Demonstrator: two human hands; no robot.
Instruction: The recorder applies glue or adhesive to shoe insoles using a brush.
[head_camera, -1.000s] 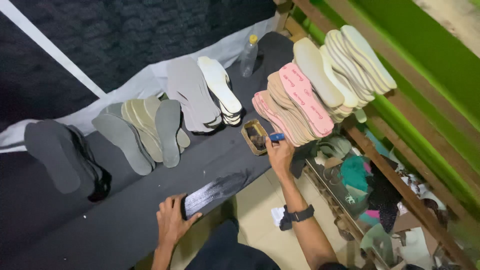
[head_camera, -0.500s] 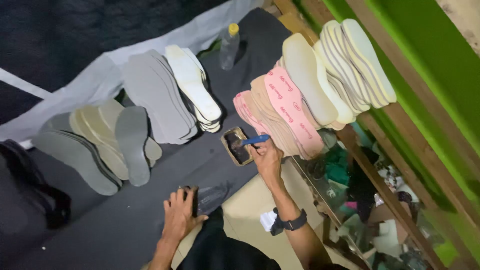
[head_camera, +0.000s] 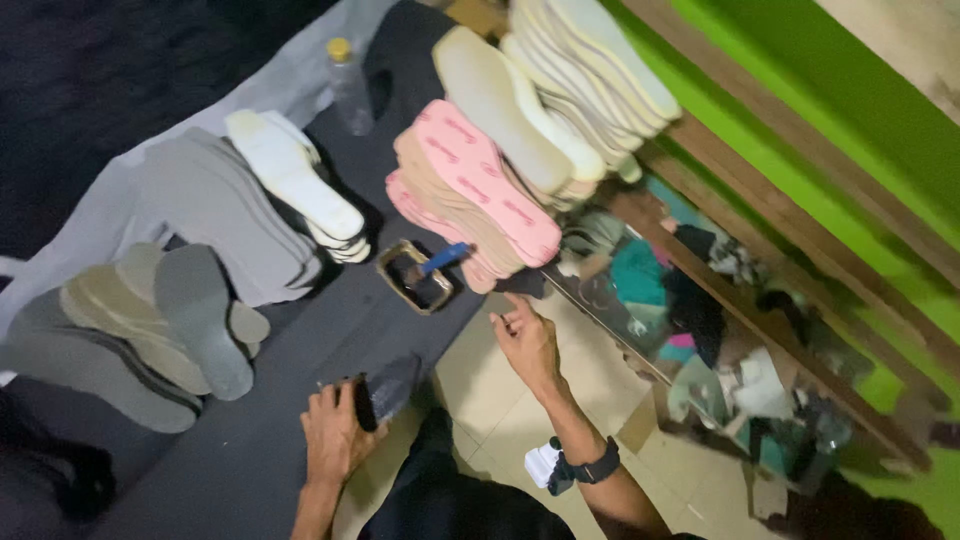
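Two hands are ours in this view. Our left hand (head_camera: 335, 430) grips a dark insole (head_camera: 385, 392) at its near end, fingers curled around it, pressing it to the dark grey mat (head_camera: 260, 450) that covers the work surface. Our right hand (head_camera: 525, 338) hovers free above the pale floor (head_camera: 500, 400), fingers loosely spread and holding nothing; a black watch (head_camera: 590, 466) sits on that wrist.

One small open tin (head_camera: 415, 277) lies on the mat just beyond our right hand, with one blue-handled brush (head_camera: 445, 258) resting across its rim. One clear plastic bottle (head_camera: 350, 85) with a yellow cap stands upright farther back on the mat.

We count roughly five stacks of insoles fanned out along the mat: olive-grey ones (head_camera: 150, 320) at the left, flat grey ones (head_camera: 215, 215) next, white ones (head_camera: 295, 185) beside those, a pink-topped stack (head_camera: 480, 185) with faint printed marks on its upper face, and cream ones (head_camera: 545, 90) leaning against the wooden rail (head_camera: 800, 190). How many insoles each stack holds we cannot tell.

One green wall (head_camera: 860, 130) runs behind the rail. Below it lies a jumble of cloth scraps (head_camera: 690, 310) in teal, black and pink.
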